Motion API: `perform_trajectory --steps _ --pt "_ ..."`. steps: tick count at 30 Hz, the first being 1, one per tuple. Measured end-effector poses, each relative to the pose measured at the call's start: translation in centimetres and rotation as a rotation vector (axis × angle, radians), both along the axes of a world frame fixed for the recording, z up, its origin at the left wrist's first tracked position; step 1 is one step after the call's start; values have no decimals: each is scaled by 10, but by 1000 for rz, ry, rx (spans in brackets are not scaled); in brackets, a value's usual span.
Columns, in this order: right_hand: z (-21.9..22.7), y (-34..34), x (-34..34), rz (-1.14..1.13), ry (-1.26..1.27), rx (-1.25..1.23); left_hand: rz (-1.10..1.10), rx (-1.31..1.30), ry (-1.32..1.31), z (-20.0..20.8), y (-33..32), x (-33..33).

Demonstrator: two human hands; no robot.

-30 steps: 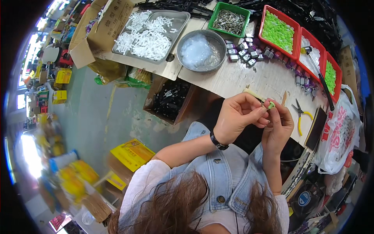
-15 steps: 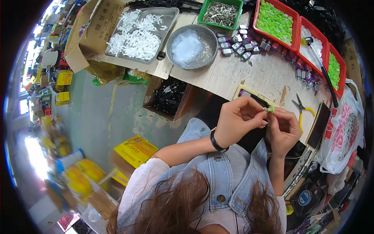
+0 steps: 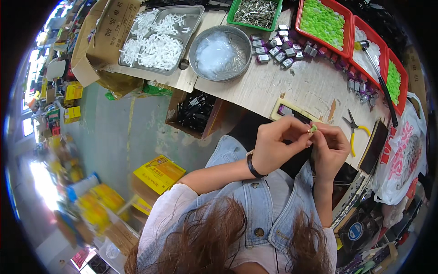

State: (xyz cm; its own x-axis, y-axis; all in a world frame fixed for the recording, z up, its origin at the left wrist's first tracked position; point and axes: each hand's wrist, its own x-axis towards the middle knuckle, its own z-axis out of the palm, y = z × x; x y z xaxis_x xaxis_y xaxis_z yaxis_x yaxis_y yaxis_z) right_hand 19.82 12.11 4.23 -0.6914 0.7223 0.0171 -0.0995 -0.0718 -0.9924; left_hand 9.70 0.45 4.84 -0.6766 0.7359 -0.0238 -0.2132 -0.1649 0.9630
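Observation:
Close together over the table's front edge, my two hands meet at a small light-green plastic piece (image 3: pixel 313 128) with a bit of shiny metal at its end. My left hand (image 3: pixel 279 140), with a dark band on the wrist, pinches the metal end between thumb and forefinger. On the other side my right hand (image 3: pixel 333 147) is closed on the green piece. Fingertips cover much of it. Just behind them lies a cream-coloured holder (image 3: pixel 276 109) with a small silver-and-purple motor (image 3: pixel 285 111) and a dark part in it, partly hidden by my hands.
Yellow-handled pliers (image 3: pixel 352 132) and a dark flat block (image 3: pixel 373 146) lie at right. A black-handled hammer (image 3: pixel 377 73) leans across red trays (image 3: pixel 348 34). Behind are several motors (image 3: pixel 287 50), a round metal bowl (image 3: pixel 196 55), a green tray (image 3: pixel 233 18) and a metal tray (image 3: pixel 197 20).
The green piece has turned between my fingers and tilts more upright, its metal end now lower. My fingertips have drawn closer together. The view has shifted slightly.

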Motion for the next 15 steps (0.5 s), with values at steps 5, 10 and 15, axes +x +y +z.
perform_trajectory --steps 5,10,15 --pt "7 -17 -2 23 -158 105 102 37 283 -24 -13 2" --pt "-3 -2 -16 56 -252 822 110 -76 748 -21 -21 -22" --pt "-14 4 -27 68 -329 828 112 12 1039 -60 -16 -46"
